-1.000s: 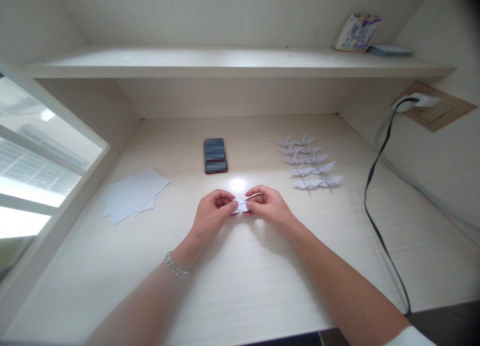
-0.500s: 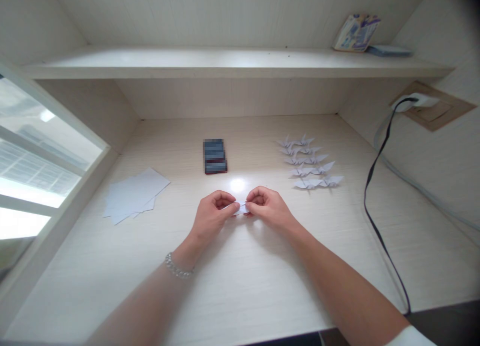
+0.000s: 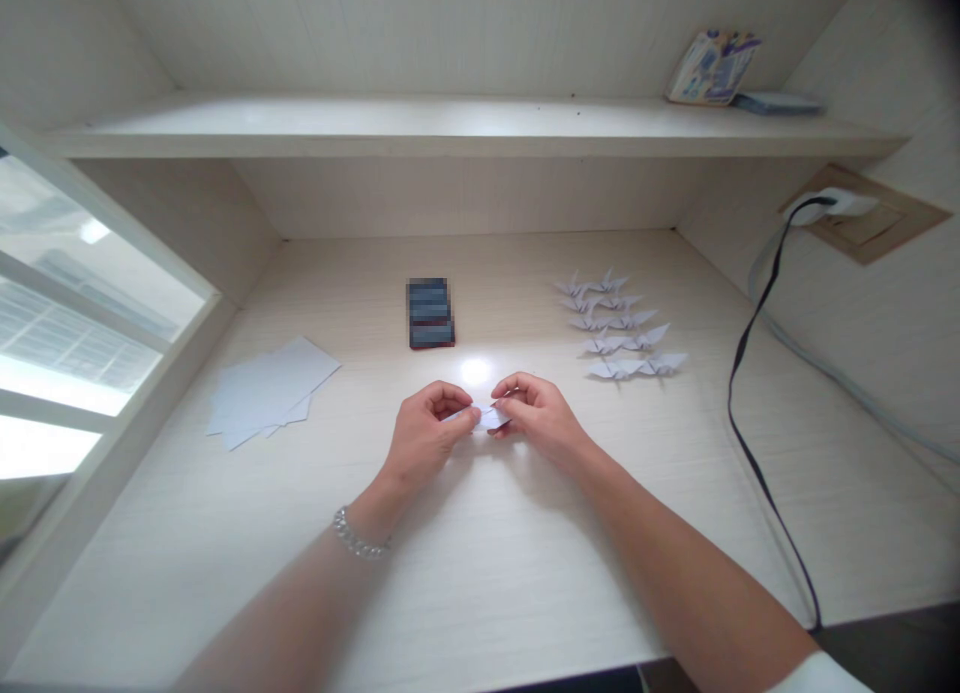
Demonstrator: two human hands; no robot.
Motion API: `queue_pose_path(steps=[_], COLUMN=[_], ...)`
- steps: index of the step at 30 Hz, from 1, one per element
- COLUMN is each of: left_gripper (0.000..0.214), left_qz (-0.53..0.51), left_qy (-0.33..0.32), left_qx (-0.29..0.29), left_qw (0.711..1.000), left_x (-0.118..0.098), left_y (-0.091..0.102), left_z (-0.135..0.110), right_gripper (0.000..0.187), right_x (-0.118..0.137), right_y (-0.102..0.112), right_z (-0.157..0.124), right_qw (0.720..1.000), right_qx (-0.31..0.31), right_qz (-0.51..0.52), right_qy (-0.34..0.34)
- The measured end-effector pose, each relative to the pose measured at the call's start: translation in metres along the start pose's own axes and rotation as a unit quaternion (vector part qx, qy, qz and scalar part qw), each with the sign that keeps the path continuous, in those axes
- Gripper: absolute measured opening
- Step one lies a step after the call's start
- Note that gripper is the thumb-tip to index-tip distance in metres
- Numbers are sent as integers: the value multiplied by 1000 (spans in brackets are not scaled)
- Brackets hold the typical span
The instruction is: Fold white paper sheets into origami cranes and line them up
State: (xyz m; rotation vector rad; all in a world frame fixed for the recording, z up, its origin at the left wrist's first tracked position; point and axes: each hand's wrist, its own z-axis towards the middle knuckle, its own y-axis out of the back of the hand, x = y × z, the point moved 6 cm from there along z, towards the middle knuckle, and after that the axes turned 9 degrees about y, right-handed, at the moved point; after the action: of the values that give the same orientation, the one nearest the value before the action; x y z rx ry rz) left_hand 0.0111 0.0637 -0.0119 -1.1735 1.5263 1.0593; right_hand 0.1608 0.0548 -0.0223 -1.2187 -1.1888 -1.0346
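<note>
And here it is, right at the centre: a small piece of folded white paper (image 3: 493,418), held between the person's two hands over the middle of the tabletop (image 3: 480,593), just in front of a bright patch of glare. The left hand (image 3: 427,428) has one end, thumb on top, fingers curled behind. The right hand (image 3: 541,418) pinches the other end, thumb and fingertips close together. Hardly any gap between the hands, and the fingers hide most of the folds; whether the paper touches the surface, one cannot tell.

A silver bracelet (image 3: 360,536) circles the left wrist. Just beyond the hands lies a dark rectangular object (image 3: 430,315), its face blurred out. Over to the right, what a line-up: folded paper birds (image 3: 619,369), in five rows of two, wings spread! Across on the left, loose white sheets (image 3: 274,388) overlap, lying flat.

Further out, a black cable (image 3: 737,363) runs from a wall socket (image 3: 889,223) down the right side. Up on the shelf (image 3: 480,146), a colourful packet (image 3: 714,68) leans beside a flat bluish item (image 3: 778,103).
</note>
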Motion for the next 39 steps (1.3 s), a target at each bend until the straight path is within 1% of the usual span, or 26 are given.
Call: queue_pose_path(steps=[6, 12, 15, 17, 22, 29, 32, 39], left_gripper=[19, 21, 22, 22, 21, 22, 23, 20], left_qz=[-8, -52, -64, -66, -72, -120, -101, -29], left_qy=[1, 18, 22, 21, 28, 33, 29, -2], left_qx=[12, 20, 25, 27, 38, 54, 50, 13], left_qw=[1000, 998, 997, 997, 996, 991, 993, 999], left_x=[0, 0, 1, 1, 3, 5, 5, 6], left_y=[-2, -1, -2, -2, -4, -4, -4, -1], left_z=[0, 1, 2, 2, 1, 2, 2, 4], right_gripper=[18, 19, 16, 17, 19, 17, 15, 18], right_x=[9, 7, 4, 4, 11, 14, 14, 11], right_y=[-4, -2, -1, -1, -2, 2, 2, -1], right_z=[-1, 0, 0, 0, -1, -1, -1, -1], right_qw=[999, 999, 999, 1000, 997, 995, 995, 995], right_qx=[22, 27, 22, 21, 26, 10, 5, 11], right_qz=[-24, 27, 33, 17, -55, -68, -68, -70], right_qy=[34, 12, -3, 5, 56, 74, 76, 63])
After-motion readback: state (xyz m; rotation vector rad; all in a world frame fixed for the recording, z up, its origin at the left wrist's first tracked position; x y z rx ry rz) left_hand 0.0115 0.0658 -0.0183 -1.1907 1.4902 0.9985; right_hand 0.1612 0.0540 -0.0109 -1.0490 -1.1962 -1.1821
